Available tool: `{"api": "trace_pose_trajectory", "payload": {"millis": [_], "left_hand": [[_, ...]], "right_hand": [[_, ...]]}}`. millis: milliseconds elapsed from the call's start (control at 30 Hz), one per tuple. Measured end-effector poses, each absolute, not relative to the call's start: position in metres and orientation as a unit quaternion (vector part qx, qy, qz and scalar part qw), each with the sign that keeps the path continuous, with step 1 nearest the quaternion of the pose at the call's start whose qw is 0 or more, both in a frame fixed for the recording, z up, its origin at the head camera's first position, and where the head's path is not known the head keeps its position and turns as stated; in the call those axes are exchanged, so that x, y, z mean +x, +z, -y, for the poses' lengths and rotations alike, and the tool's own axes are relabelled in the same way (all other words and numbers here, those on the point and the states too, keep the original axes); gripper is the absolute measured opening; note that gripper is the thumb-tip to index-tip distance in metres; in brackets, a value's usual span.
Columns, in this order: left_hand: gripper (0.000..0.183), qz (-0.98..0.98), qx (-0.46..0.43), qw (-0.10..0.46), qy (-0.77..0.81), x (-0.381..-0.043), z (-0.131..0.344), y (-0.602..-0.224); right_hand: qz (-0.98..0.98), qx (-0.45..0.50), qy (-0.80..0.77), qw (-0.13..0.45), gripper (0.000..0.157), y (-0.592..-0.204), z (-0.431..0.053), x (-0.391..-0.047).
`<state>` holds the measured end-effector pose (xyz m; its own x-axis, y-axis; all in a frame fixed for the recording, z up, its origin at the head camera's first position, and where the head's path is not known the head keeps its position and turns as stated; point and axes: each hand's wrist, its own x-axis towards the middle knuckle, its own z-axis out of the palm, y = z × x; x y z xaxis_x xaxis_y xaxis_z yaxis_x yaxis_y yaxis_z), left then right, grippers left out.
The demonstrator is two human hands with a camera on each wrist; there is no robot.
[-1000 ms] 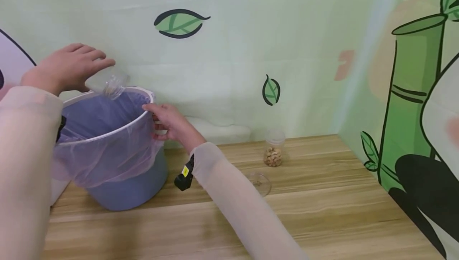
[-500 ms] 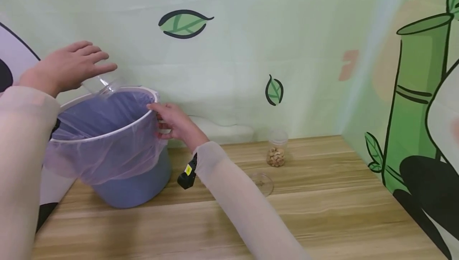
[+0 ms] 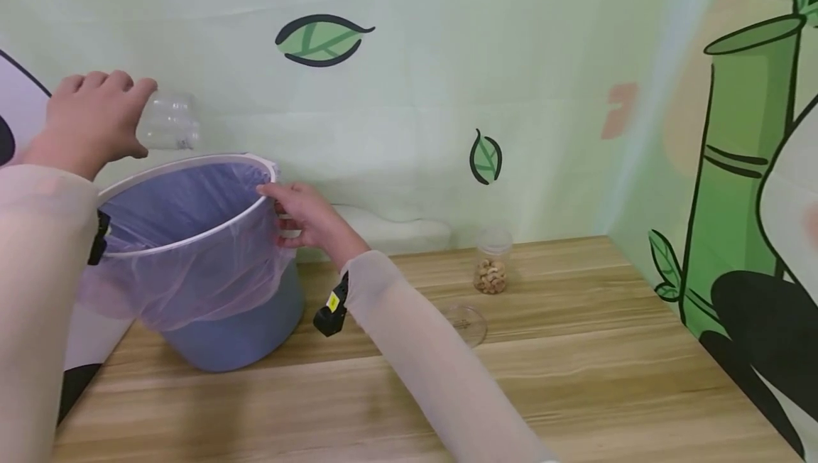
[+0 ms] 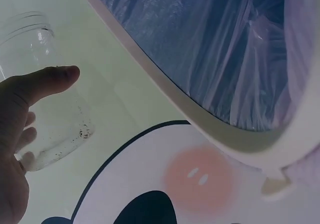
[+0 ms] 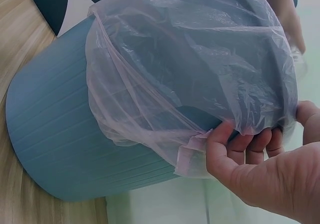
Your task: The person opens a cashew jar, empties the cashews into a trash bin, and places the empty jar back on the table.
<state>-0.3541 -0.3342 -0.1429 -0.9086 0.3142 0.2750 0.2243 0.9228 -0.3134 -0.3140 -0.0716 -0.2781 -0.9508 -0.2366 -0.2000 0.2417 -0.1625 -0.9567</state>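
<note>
My left hand grips a clear jar above the far left rim of a blue trash can. In the left wrist view the jar is lidless, with small brown specks near its bottom. A thin pinkish bag lines the can and folds down over its white rim. The can leans a little to the left. On its right side my right hand holds the rim, thumb on top and fingers curled under against the bag, as the right wrist view shows.
A clear jar of cashews stands on the wooden table near the back wall. A flat clear lid lies in front of it, partly behind my right sleeve. A printed cloth hangs behind.
My left hand has lifted the jar from its downward tilt over the can's opening, moving it up and left. The right hand stays on the rim.
</note>
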Motion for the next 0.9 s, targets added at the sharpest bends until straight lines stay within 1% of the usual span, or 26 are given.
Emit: {"api": "trace_pose_trajectory", "payload": {"millis": [133,333,467,633,733,900], "left_hand": [[0.1,0.977,-0.103,0.169,0.079,-0.349,0.331,-0.139],[0.112,0.984,-0.044,0.169,-0.027,-0.343,0.322,-0.134],[0.116,0.976,-0.051,0.176,-0.12,-0.337,0.312,-0.134],[0.115,0.953,-0.064,0.194,-0.225,-0.323,0.291,-0.133],[0.114,0.943,-0.062,0.203,-0.255,-0.315,0.281,-0.134],[0.113,0.935,-0.064,0.209,-0.28,-0.298,0.271,-0.133]], "right_hand": [[-0.624,-0.004,-0.764,0.162,0.028,-0.278,0.072,-0.314],[-0.621,-0.004,-0.767,0.165,0.027,-0.277,0.071,-0.313],[-0.615,-0.007,-0.769,0.173,0.028,-0.277,0.069,-0.313],[-0.616,-0.02,-0.769,0.171,0.028,-0.277,0.069,-0.314],[-0.612,-0.041,-0.772,0.168,0.026,-0.279,0.068,-0.314],[-0.621,-0.102,-0.759,0.167,0.022,-0.282,0.056,-0.31]]}}
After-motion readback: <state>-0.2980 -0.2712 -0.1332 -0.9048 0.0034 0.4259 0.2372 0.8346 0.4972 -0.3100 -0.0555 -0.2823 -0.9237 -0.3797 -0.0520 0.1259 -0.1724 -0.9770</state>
